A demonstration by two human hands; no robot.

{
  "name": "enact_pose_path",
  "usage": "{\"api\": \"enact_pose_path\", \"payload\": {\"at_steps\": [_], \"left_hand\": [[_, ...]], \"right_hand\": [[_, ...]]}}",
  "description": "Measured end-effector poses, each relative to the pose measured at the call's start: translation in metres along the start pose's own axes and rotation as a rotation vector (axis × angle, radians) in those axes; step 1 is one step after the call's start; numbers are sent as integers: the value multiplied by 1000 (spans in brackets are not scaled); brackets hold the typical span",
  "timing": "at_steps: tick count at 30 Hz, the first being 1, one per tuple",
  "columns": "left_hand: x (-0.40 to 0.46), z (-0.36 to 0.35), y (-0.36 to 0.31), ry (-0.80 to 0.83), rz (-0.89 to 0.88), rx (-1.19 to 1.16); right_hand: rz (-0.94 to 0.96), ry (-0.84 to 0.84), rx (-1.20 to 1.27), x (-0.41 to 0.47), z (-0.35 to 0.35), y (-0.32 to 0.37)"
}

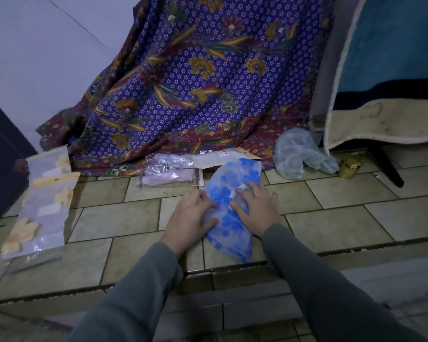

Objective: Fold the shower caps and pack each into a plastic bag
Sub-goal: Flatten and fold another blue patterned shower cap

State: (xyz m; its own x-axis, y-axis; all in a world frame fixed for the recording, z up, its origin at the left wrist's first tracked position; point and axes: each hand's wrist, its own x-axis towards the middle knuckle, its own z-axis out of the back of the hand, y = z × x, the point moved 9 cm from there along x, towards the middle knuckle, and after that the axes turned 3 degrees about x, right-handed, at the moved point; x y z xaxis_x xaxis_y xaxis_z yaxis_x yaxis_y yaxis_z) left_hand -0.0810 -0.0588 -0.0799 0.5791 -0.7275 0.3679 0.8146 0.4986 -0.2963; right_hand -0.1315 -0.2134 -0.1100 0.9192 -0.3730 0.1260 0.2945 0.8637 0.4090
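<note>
Blue-flowered shower cap (pixel 232 206) lies flat on the tiled floor (pixel 114 218), lengthwise from near the step edge up toward the patterned cloth (pixel 195 82). Its far end overlaps a white packet (pixel 223 157).

Left hand (pixel 189 218): palm down at the cap's left edge, fingers slightly bent, fingertips pressing on the plastic. No grip seen; hand is flat and relaxed rather than curled round anything.

Right hand (pixel 256 208): palm down on the cap's middle, fingers spread and nearly straight, pressing it to the floor. Also no grip. Both sleeves are grey.

Other items:
- Clear plastic bags (pixel 171 171), a small heap just beyond the left hand, at the foot of the patterned cloth.
- Long clear strip with yellow flowers (pixel 45 201), well apart to the left, lying on the tiles.
- Pale green shower cap (pixel 299 154), crumpled, to the right beyond the blue one, near a small gold object (pixel 350 166).
- Blanket with blue top and cream border (pixel 386 95) hangs at upper right.
</note>
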Motion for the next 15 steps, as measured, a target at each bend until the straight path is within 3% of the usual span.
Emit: {"api": "enact_pose_path", "payload": {"at_steps": [2, 5, 12, 15], "left_hand": [[0, -1, -18, 24, -123, -75], [-7, -9, -35, 136, -171, -258], [-27, -11, -42, 227, -197, -430], [-25, -17, -30, 216, -120, -420]], "right_hand": [[146, -167, 82, -13, 18, 10], [336, -52, 73, -36, 9, 23], [258, 113, 38, -53, 6, 4], [378, 8, 102, -62, 14, 10]]}}
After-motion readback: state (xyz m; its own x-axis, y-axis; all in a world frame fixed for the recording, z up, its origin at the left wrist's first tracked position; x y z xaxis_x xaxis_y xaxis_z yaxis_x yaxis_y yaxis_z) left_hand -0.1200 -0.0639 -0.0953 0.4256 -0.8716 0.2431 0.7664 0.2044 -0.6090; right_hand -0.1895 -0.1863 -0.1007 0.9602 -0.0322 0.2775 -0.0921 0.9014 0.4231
